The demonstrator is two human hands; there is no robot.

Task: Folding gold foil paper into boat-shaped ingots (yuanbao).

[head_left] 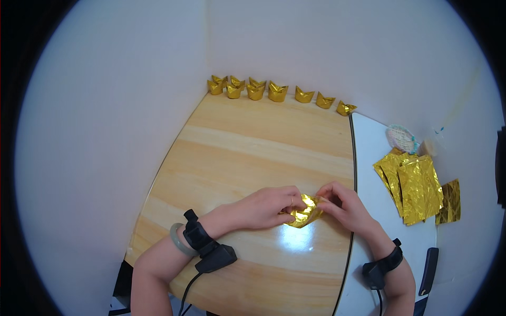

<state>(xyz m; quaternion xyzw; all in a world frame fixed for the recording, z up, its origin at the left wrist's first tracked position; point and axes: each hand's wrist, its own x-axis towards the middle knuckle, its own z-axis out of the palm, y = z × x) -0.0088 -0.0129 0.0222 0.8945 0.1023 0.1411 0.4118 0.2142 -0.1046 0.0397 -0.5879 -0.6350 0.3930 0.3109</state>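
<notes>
A partly folded sheet of gold foil paper is held just above the wooden table, near its right edge. My left hand grips its left side, fingers curled over the foil. At the upper right corner, my right hand pinches the foil between thumb and fingers. The palms hide part of the sheet, so its exact fold cannot be made out. Along the table's far edge stand several finished gold foil ingots, boat-shaped with pointed ends, doubled up at the left and single toward the right.
On the white surface at the right lies a stack of flat gold foil sheets. Behind it sit a white netted object and a clear plastic bag. A dark oblong object rests nearer me. Walls border the table's left and far sides.
</notes>
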